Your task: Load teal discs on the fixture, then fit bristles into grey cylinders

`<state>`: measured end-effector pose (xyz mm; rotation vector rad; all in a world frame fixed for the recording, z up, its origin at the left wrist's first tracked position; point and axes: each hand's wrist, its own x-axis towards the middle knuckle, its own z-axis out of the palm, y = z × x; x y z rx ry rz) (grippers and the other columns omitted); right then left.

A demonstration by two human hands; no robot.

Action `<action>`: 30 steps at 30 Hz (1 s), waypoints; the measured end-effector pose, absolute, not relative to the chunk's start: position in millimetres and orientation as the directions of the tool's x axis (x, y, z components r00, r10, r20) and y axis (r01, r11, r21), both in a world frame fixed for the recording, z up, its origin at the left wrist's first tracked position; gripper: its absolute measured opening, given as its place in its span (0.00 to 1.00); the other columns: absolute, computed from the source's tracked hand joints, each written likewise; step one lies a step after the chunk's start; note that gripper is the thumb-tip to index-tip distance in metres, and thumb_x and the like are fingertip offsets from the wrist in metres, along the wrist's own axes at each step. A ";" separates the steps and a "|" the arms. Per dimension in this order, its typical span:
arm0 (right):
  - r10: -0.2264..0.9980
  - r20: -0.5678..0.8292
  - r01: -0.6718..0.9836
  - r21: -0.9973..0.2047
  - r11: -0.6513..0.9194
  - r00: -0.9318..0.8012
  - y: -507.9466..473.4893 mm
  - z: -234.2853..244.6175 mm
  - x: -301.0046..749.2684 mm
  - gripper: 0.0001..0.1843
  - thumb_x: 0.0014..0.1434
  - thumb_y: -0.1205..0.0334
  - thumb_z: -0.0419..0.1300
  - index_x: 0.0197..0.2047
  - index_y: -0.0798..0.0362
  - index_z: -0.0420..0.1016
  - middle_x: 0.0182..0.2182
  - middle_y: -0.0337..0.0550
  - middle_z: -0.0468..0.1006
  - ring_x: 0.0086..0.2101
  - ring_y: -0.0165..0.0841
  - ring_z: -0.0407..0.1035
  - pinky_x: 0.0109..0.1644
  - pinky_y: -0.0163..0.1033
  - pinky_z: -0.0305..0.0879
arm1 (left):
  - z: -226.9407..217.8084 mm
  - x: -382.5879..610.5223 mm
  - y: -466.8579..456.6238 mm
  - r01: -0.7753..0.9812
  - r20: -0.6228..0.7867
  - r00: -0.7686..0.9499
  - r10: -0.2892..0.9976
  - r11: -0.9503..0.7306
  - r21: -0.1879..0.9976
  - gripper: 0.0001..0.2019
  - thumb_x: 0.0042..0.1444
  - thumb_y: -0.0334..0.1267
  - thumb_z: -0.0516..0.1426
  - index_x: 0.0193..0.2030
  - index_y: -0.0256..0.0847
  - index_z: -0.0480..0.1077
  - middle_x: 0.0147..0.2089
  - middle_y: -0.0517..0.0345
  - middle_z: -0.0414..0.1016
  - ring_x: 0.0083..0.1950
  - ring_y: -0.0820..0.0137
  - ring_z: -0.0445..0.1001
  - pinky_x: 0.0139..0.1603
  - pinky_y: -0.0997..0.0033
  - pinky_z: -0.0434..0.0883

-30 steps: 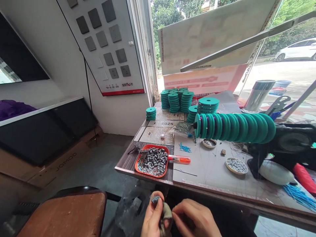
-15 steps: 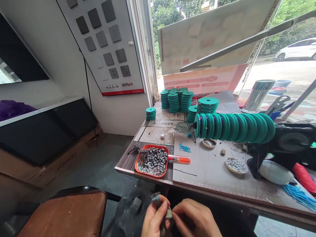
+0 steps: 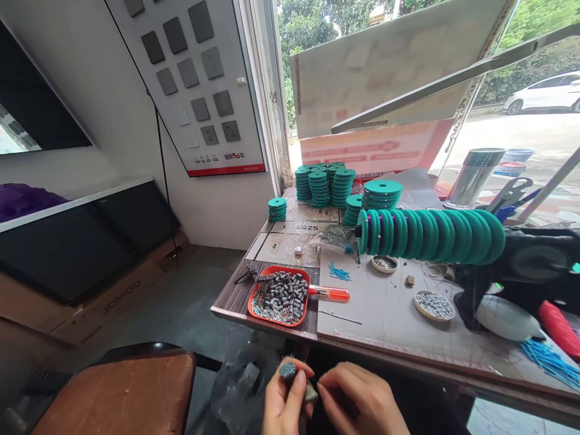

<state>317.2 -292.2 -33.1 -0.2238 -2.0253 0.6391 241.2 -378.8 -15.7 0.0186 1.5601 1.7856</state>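
At the bottom of the view my left hand [image 3: 286, 402] is closed round a bundle of thin blue-tipped strands [image 3: 287, 370], whose ends stick out above the fingers. A small greyish-green lump [image 3: 311, 393] shows between that hand's thumb and fingers. My right hand [image 3: 362, 396] sits just right of the lump, its fingertips pinched together close to it. Whatever lies in that pinch is too small or hidden to make out. Above the hands, on the table, stands a red tray [image 3: 254, 309] full of small grey metal cylinders [image 3: 285, 293].
An orange-capped knife or pen [image 3: 333, 293] lies beside the tray. Green spools fill a horizontal shaft [image 3: 430, 235], with more spools stacked [image 3: 319, 187] behind. A round dish of pale beads [image 3: 434, 304] and blue strands [image 3: 550, 362] are at right. A brown chair [image 3: 118, 393] stands at left.
The bundle in my left hand has tipped so its blue ends face me more squarely. Both hands have shifted slightly to the right, the right one still pinched.
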 end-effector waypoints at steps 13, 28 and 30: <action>0.398 0.758 -0.102 -0.515 0.851 -0.516 -293.1 -35.6 317.0 0.15 0.55 0.72 0.47 0.20 0.60 0.67 0.17 0.35 0.63 0.22 0.10 0.53 0.29 0.18 0.46 | -25.6 235.8 -384.0 -0.301 -0.340 -0.753 0.563 0.163 0.939 0.28 0.33 0.60 0.60 0.29 0.34 0.65 0.20 0.66 0.59 0.22 0.88 0.58 0.25 0.88 0.57; 0.346 0.833 -0.106 -0.428 0.898 -0.431 -298.2 -32.4 312.3 0.18 0.57 0.70 0.46 0.18 0.61 0.65 0.15 0.38 0.60 0.23 0.12 0.51 0.31 0.21 0.43 | -29.2 230.6 -386.0 -0.243 -0.327 -0.752 0.573 0.220 0.945 0.28 0.35 0.62 0.58 0.27 0.36 0.60 0.18 0.67 0.55 0.22 0.87 0.55 0.24 0.88 0.53; 0.344 0.833 -0.102 -0.424 0.900 -0.435 -297.5 -33.1 312.7 0.18 0.57 0.70 0.46 0.18 0.61 0.65 0.15 0.38 0.60 0.23 0.12 0.51 0.31 0.20 0.43 | -28.8 230.9 -385.7 -0.228 -0.319 -0.753 0.575 0.227 0.947 0.28 0.35 0.62 0.58 0.27 0.36 0.60 0.18 0.67 0.55 0.22 0.87 0.55 0.24 0.89 0.53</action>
